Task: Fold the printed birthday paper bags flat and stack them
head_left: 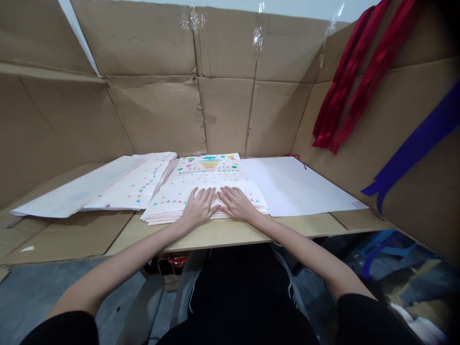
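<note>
A stack of flat white paper bags printed with coloured triangles and a cake design [208, 175] lies on the wooden table [230, 232] in front of me. My left hand [198, 206] rests flat on the near part of the stack, fingers stretched out. My right hand [235, 202] lies flat beside it, fingers spread, the two hands touching at the thumbs. Neither hand holds anything.
Another pile of printed bags [136, 184] and a long white sheet [75, 191] lie to the left. A plain white sheet [298, 187] lies to the right. Cardboard walls [158, 110] surround the table; red ribbons [348, 81] and a blue ribbon [413, 148] hang on the right wall.
</note>
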### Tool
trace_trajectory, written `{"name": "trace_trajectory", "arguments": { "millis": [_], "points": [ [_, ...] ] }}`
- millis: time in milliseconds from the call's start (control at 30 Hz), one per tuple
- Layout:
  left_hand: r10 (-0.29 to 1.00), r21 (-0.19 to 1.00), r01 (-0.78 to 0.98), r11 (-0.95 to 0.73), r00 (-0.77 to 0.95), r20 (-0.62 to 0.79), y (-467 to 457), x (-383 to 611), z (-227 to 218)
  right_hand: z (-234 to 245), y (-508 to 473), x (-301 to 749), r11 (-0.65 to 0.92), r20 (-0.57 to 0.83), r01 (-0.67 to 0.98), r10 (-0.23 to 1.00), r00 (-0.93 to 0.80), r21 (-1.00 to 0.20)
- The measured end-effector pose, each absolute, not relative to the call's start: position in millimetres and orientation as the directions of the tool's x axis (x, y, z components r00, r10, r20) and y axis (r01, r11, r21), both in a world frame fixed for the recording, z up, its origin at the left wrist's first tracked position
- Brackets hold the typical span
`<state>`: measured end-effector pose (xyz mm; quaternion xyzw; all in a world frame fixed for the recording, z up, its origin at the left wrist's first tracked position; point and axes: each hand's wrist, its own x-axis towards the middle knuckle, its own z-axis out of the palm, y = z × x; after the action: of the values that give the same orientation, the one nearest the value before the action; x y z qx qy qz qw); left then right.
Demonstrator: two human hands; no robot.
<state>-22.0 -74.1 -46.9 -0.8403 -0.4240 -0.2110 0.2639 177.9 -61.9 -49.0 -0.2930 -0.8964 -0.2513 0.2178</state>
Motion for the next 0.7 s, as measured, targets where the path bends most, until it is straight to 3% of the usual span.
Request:
{"name": "trace_trajectory", "arguments": {
  "millis": [200, 267, 333, 433, 467, 600, 700],
  "points": [
    [0.623, -0.197, 0.807, -0.557, 0.563, 0.543, -77, -21, -47, -52, -55, 183, 0.725, 0.571, 0.56, 0.281, -0.772, 0.4],
    [0.651, -0.072, 0.792, -0.606, 0.546, 0.527, -78, -21, -48, -53, -57, 183, 0.72, 0.589, 0.567, 0.272, -0.761, 0.4],
    [0.719, 0.134, 0.789, -0.6, 0.458, 0.523, -75, -25, -44, -54, -62, 183, 0.72, 0.604, 0.576, 0.275, -0.748, 0.387],
    [0.85, 0.354, 0.827, -0.437, 0.251, 0.463, -59, -46, -27, -51, -68, 183, 0.701, 0.628, 0.624, 0.321, -0.709, 0.345],
    [0.88, 0.338, 0.868, -0.365, 0.203, 0.429, -51, -57, -18, -50, -69, 183, 0.684, 0.64, 0.652, 0.346, -0.686, 0.328],
    [0.908, 0.052, 0.996, 0.065, -0.081, 0.411, -18, -109, 14, -47, -70, 182, 0.612, 0.688, 0.748, 0.428, -0.587, 0.258],
    [0.886, 0.01, 0.927, 0.376, -0.362, 0.289, -3, -136, 19, -47, -69, 180, 0.6, 0.695, 0.767, 0.452, -0.559, 0.227]
  ]
}}
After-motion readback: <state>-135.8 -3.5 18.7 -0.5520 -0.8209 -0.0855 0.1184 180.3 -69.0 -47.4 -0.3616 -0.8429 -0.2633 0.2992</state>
